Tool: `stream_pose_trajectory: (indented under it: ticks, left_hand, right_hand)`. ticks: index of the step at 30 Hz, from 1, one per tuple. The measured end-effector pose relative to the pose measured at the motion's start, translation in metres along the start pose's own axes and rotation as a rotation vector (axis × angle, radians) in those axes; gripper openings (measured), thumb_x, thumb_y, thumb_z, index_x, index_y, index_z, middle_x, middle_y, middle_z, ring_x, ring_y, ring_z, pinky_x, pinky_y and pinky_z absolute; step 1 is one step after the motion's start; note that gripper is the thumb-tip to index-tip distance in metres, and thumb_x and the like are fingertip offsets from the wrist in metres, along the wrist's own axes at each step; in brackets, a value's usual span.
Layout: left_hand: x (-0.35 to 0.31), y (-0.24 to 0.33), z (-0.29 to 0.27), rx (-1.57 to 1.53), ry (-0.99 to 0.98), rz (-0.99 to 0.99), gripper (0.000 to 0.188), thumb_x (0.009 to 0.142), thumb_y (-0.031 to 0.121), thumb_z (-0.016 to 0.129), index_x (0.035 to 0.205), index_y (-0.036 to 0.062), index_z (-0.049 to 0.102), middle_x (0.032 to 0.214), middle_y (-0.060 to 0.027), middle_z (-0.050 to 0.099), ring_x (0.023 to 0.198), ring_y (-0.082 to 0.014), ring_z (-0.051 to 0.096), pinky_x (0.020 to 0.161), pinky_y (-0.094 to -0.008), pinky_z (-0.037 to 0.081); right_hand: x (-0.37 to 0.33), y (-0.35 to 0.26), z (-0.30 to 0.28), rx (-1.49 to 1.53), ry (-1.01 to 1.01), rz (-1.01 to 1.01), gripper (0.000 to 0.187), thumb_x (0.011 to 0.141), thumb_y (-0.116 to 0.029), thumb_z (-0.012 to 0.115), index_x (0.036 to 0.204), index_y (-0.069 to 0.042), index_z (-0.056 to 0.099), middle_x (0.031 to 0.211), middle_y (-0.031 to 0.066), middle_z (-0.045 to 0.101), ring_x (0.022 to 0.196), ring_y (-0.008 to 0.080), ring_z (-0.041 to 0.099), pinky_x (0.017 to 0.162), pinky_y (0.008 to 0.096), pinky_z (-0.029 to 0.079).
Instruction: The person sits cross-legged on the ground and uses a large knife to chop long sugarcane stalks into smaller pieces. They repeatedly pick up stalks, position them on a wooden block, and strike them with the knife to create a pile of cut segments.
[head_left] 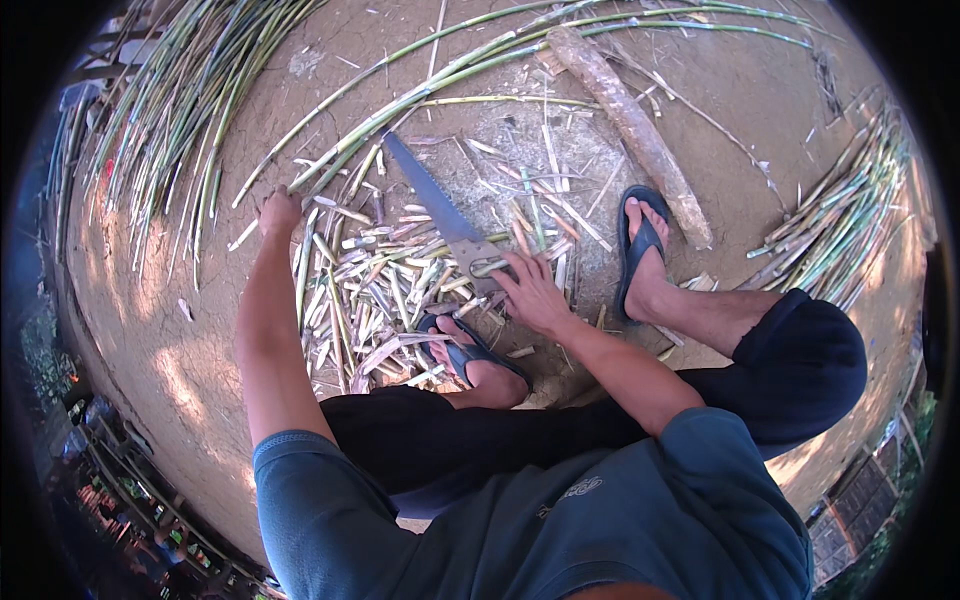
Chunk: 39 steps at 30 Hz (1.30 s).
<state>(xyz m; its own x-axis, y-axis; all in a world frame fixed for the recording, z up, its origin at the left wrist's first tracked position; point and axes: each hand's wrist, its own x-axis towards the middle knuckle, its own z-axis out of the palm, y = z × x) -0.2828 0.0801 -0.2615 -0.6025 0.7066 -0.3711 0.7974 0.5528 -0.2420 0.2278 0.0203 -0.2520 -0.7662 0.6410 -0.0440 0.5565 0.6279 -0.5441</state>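
Long green jointed cane stalks (440, 85) run from my left hand up and off toward the far right. My left hand (280, 212) is closed round the near ends of these stalks; exactly how many it grips I cannot tell. A handsaw (432, 198) with a grey blade slants across the middle, its tip by the stalks. My right hand (537, 296) holds the saw's handle end, with the fingers partly hiding it. Short cut cane pieces (375, 275) lie heaped beneath and left of the saw, round my left sandalled foot (470, 358).
A thick log (635, 140) lies at the upper right, beside my right foot (645, 250). Bundles of long stalks lie at the far left (195, 110) and at the right (835, 225). Bare, cracked earth (210, 330) surrounds the heap.
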Motion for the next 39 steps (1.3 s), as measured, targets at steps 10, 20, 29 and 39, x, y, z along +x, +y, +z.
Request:
stream_pose_trajectory:
  ticks: [10, 20, 29, 39]
  left_hand:
    - [-0.105, 0.105, -0.092, -0.157, 0.212, 0.529, 0.035, 0.095, 0.039, 0.054, 0.107, 0.0076, 0.063, 0.084, -0.0244, 0.068, 0.080, -0.0452, 0.066, 0.074, -0.0556, 0.051]
    - [-0.190, 0.148, -0.242, -0.084, 0.684, 0.518, 0.035, 0.092, 0.043, 0.059, 0.095, 0.0097, 0.067, 0.077, -0.0195, 0.069, 0.071, -0.0393, 0.069, 0.063, -0.0497, 0.054]
    - [-0.257, 0.102, -0.258, -0.080, 0.723, 0.520, 0.027, 0.089, 0.037, 0.067, 0.092, 0.0106, 0.070, 0.068, -0.0141, 0.069, 0.062, -0.0321, 0.069, 0.057, -0.0412, 0.053]
    - [-0.301, 0.061, -0.240, -0.039, 0.734, 0.116, 0.061, 0.073, 0.068, 0.072, 0.070, 0.0071, 0.069, 0.057, -0.0102, 0.063, 0.050, -0.0258, 0.061, 0.050, -0.0390, 0.045]
  right_hand:
    - [-0.009, -0.018, 0.019, -0.241, -0.127, 0.113, 0.017, 0.087, -0.015, 0.052, 0.101, -0.007, 0.059, 0.100, 0.0108, 0.064, 0.104, 0.0251, 0.057, 0.093, 0.0381, 0.038]
    - [-0.052, -0.041, -0.035, 0.019, -0.097, 0.291, 0.034, 0.078, -0.016, 0.067, 0.108, -0.006, 0.054, 0.103, 0.0154, 0.067, 0.109, 0.0322, 0.060, 0.093, 0.0452, 0.041]
    - [-0.055, 0.065, -0.116, 0.046, 0.183, 0.128, 0.056, 0.082, -0.040, 0.072, 0.121, -0.005, 0.055, 0.129, 0.0190, 0.046, 0.124, 0.0364, 0.045, 0.107, 0.0463, 0.037]
    - [-0.125, 0.437, -0.155, -0.213, 0.447, 1.635, 0.079, 0.080, -0.039, 0.071, 0.141, -0.005, 0.035, 0.147, 0.0258, 0.036, 0.137, 0.0378, 0.037, 0.111, 0.0526, 0.031]
